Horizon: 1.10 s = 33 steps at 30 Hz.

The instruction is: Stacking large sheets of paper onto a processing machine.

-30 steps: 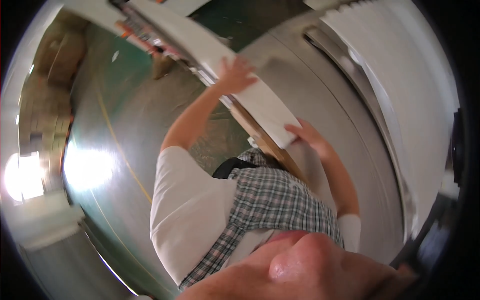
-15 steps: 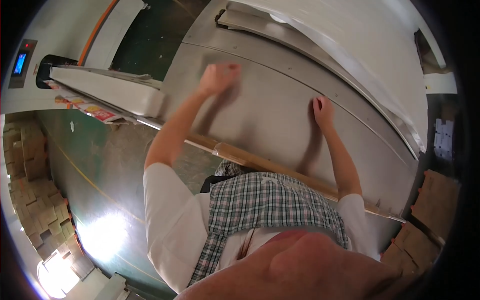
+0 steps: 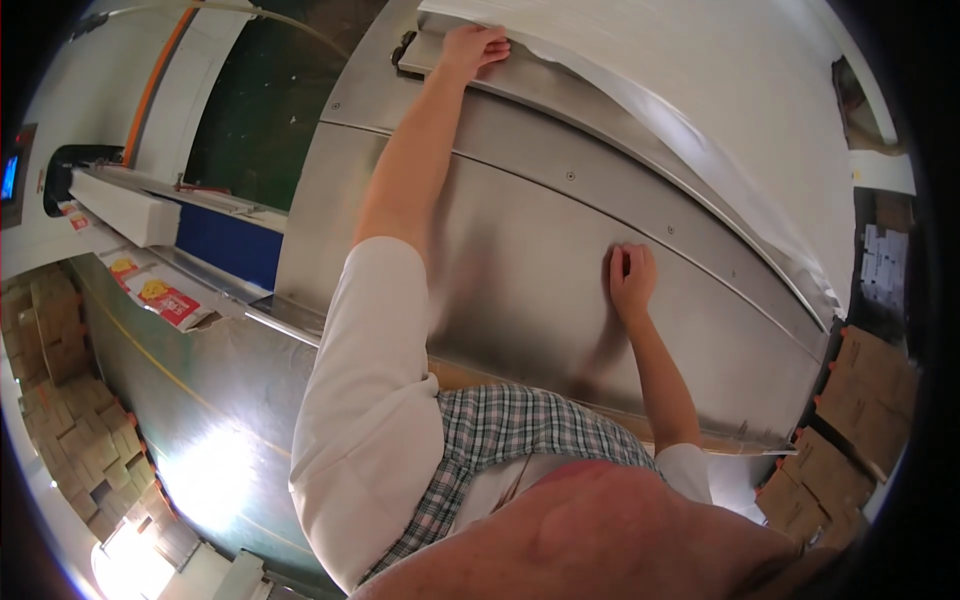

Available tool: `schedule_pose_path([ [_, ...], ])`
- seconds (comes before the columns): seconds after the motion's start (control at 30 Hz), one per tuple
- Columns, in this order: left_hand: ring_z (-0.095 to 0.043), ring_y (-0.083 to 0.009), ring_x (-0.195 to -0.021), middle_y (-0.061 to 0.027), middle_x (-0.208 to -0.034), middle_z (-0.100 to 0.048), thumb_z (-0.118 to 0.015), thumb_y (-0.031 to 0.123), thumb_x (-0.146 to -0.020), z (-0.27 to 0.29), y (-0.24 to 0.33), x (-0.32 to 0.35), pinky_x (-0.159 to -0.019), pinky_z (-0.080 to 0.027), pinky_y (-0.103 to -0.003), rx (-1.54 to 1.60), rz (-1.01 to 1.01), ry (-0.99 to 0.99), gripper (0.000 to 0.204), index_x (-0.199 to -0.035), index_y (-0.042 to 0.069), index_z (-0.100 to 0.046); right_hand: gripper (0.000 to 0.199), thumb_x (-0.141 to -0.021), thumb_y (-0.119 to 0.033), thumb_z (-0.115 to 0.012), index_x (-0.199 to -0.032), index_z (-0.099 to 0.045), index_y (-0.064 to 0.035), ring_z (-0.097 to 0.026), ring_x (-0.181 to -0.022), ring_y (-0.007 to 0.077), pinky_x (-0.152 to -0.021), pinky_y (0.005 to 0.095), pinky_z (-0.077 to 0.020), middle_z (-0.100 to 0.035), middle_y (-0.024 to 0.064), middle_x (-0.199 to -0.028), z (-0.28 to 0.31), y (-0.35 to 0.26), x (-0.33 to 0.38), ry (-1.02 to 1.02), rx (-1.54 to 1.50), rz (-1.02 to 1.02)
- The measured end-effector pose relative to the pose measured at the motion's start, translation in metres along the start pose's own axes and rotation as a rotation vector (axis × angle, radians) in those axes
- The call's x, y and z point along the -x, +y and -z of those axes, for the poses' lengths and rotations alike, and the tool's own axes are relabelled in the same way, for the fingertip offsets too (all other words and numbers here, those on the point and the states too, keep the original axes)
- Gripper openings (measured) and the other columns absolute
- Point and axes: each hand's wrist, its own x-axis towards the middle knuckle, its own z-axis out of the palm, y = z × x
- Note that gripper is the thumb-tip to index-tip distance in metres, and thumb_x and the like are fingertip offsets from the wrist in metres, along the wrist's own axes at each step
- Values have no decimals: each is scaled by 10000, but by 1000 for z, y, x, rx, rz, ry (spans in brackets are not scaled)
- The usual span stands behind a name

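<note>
My left hand reaches to the far side of the metal table. Its fingers are bent together at the edge of a large white sheet, over a raised metal bar. They seem to pinch that edge, though the fingertips are partly hidden. My right hand hovers at or just above the bare metal, fingers curled in, with nothing seen in it.
At the left, a long white block lies beside a blue surface and printed red-and-white sheets. A small lit screen is farther left. Brown cartons stand at the right, with stacked cardboard at the lower left.
My left hand has moved away from me, from above the metal table to the white sheet's edge. The white block has slid left, uncovering the blue surface. My right hand stays curled over the table.
</note>
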Motion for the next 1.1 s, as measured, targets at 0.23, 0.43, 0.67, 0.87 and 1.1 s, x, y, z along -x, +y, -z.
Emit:
schedule_pose_path([
  [0.23,-608,-214,-730,-116,-789,-583,-640,55,-772,-1,-6,10,-705,-547,-316,22,4,46,160,-819,-57,-535,100,-796,-106,-575,-762,-509,-38,-494,-642,299,-563,379,-400,-494,118,-703,4,-3,-3,-6,29,-13],
  [0.43,-604,-220,-781,-123,-825,-577,-617,66,-804,4,-15,73,-767,-530,-333,13,-236,88,155,-832,-59,-530,114,-777,-116,-593,-740,-501,-59,-497,-643,296,-560,381,-400,-493,102,-698,1,-1,0,12,50,2],
  [0.67,-607,-168,-612,-85,-729,-591,-621,82,-795,15,-20,121,-548,-540,-266,-13,3,241,132,-827,-35,-569,109,-776,-116,-591,-753,-502,-58,-500,-648,303,-565,387,-405,-500,107,-707,-1,3,1,44,27,59],
  [0.87,-617,-234,-736,-127,-791,-627,-698,303,-694,61,23,70,-666,-477,-346,-732,-475,667,389,-874,-29,-604,101,-776,-113,-585,-759,-505,-54,-498,-654,305,-565,394,-401,-500,113,-713,-3,1,0,29,19,44],
  [1.1,-609,-261,-766,-103,-826,-644,-668,502,-669,85,39,-13,-716,-463,-363,-1127,-394,448,542,-920,23,-632,95,-779,-107,-578,-753,-505,-53,-492,-664,303,-585,389,-398,-494,113,-719,2,5,1,17,50,18],
])
